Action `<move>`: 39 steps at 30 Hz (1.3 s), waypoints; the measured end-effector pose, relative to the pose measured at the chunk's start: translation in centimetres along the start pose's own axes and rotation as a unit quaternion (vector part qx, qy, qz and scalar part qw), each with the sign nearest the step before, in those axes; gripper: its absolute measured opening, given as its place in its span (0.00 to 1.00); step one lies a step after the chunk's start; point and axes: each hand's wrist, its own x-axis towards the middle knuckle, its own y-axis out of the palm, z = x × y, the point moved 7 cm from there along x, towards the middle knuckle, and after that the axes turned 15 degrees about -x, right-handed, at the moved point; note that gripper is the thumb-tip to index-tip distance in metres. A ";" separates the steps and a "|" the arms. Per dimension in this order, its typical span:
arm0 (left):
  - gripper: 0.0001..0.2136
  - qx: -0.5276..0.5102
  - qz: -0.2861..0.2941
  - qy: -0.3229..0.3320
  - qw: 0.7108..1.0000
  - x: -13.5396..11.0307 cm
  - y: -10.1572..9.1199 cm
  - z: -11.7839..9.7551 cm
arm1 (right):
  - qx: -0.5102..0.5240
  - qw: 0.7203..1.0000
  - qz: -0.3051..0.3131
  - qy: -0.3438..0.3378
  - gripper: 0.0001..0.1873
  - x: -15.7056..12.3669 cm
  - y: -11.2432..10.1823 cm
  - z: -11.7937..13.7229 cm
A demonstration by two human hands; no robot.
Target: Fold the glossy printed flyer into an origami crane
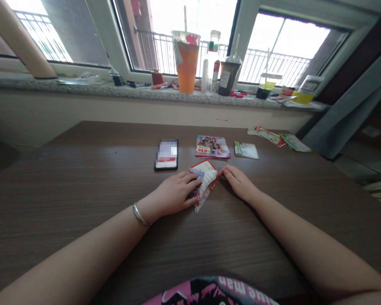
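On the table (82, 190), a folded leaflet (205, 178) is pressed down by the flat, open left hand (174, 195). Its right corner is touched by the right hand (239, 182); whether it is gripped cannot be told.

phone (167, 154): screen pixelated, nothing readable.
folded leaflet (207, 174): left edge hidden under the fingers of the left hand (174, 192); print too small to read.
right hand (239, 181): fingertips at the leaflet's corner; can't tell if pinching or only touching.
cardboard tube (17, 40): top cut off by the upper edge.
shirt (209, 292): cut off by the bottom edge, lettering only partial.
window sill (82, 89): small clutter between the cups, too small to identify.
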 end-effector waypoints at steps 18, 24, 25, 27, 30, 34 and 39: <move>0.16 0.044 -0.038 -0.013 0.998 0.3 -0.8 -0.4 | -0.106 0.978 0.071 -0.163 0.27 -0.7 0.3 3.0; 0.28 0.003 -0.042 -0.047 0.998 -0.1 -0.4 0.5 | -0.106 0.971 0.109 -0.182 0.26 -1.1 0.9 3.1; 0.29 -0.003 -0.035 -0.050 0.998 -0.1 -0.3 0.6 | -0.109 0.970 0.111 -0.188 0.25 -1.1 0.9 3.2; 0.29 -0.015 -0.028 -0.056 0.998 -0.1 -0.3 0.7 | -0.116 0.968 0.112 -0.194 0.24 -1.1 0.9 3.4; 0.27 -0.033 -0.033 -0.061 0.997 0.1 -0.5 0.8 | -0.125 0.967 0.112 -0.193 0.24 -1.1 0.7 3.6; 0.26 -0.071 -0.065 -0.068 0.993 0.1 -1.2 1.1 | -0.143 0.966 0.107 -0.187 0.24 -1.2 0.4 3.8; 0.18 -0.124 -0.148 -0.078 0.978 0.0 -2.6 1.8 | -0.188 0.961 0.084 -0.183 0.23 -1.3 0.0 4.1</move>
